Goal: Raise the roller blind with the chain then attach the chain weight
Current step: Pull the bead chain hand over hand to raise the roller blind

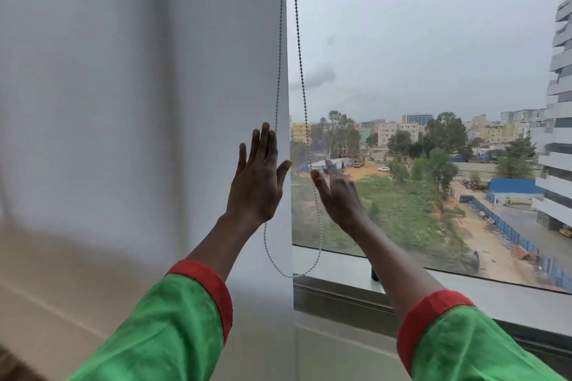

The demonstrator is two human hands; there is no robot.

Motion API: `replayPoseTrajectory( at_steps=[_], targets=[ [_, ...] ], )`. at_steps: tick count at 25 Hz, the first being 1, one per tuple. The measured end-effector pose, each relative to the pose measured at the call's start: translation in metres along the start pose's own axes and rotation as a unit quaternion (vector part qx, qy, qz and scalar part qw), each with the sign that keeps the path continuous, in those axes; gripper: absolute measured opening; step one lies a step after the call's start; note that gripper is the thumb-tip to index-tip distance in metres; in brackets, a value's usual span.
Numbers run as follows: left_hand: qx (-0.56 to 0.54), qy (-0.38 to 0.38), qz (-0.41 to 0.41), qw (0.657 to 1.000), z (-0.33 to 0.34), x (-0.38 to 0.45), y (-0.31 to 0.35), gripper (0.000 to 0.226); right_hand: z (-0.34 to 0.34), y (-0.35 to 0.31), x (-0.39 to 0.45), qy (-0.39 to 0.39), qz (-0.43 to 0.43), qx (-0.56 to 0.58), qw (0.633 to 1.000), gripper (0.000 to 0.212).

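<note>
A white roller blind (154, 86) hangs down over the left half of the view. Its beaded chain (299, 49) drops in two strands along the blind's right edge and loops at the bottom near the sill. My left hand (258, 182) is raised with fingers spread, just left of the left strand, holding nothing. My right hand (335, 190) is open, its thumb and fingers at the right strand without closing on it. A small dark piece (374, 274) stands on the sill; whether it is the chain weight is unclear.
The window pane (433, 71) fills the right side, with the metal sill and frame (340, 288) below it. A beige wall (62, 288) runs under the blind at the lower left. Both arms wear green sleeves with red cuffs.
</note>
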State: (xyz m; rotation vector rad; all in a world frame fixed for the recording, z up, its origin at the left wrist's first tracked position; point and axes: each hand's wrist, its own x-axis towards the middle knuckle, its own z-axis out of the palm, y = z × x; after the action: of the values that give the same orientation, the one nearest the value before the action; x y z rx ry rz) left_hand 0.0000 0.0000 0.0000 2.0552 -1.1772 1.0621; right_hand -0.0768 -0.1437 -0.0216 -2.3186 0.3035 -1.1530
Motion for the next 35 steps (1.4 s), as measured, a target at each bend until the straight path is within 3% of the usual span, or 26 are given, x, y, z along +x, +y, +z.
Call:
replayPoseTrajectory(
  at_steps=[3, 7, 15, 17, 20, 22, 28, 35],
  targets=[
    [-0.014, -0.018, -0.016, 1.000, 0.001, -0.007, -0.002, 0.061, 0.016, -0.003, -0.006, -0.001, 0.021, 0.100, 0.995, 0.050],
    [-0.076, -0.027, -0.039, 0.996, 0.004, -0.014, 0.005, 0.063, 0.032, -0.005, -0.017, 0.024, 0.003, 0.207, 0.978, 0.021],
    [-0.229, 0.032, -0.129, 0.964, -0.009, 0.005, 0.042, 0.053, 0.044, 0.000, -0.037, 0.019, -0.012, 0.255, 0.967, 0.036],
    [-0.328, 0.009, -0.157, 0.932, -0.014, 0.010, 0.049, 0.050, 0.047, -0.001, -0.045, 0.008, -0.013, 0.275, 0.961, 0.035],
    [-0.496, -0.012, -0.203, 0.844, -0.021, 0.013, 0.055, 0.040, 0.049, -0.006, -0.054, 0.008, -0.030, 0.300, 0.953, 0.035],
    [-0.527, 0.012, -0.214, 0.822, -0.024, 0.015, 0.054, 0.032, 0.048, -0.008, -0.058, 0.003, -0.046, 0.312, 0.949, 0.032],
    [-0.515, 0.083, -0.191, 0.832, -0.030, 0.002, 0.054, 0.027, 0.049, -0.016, -0.068, -0.019, -0.078, 0.322, 0.943, 0.033],
    [-0.533, 0.081, -0.155, 0.828, -0.037, -0.015, 0.058, 0.027, 0.042, -0.017, -0.076, -0.058, -0.099, 0.327, 0.938, 0.038]
  ],
)
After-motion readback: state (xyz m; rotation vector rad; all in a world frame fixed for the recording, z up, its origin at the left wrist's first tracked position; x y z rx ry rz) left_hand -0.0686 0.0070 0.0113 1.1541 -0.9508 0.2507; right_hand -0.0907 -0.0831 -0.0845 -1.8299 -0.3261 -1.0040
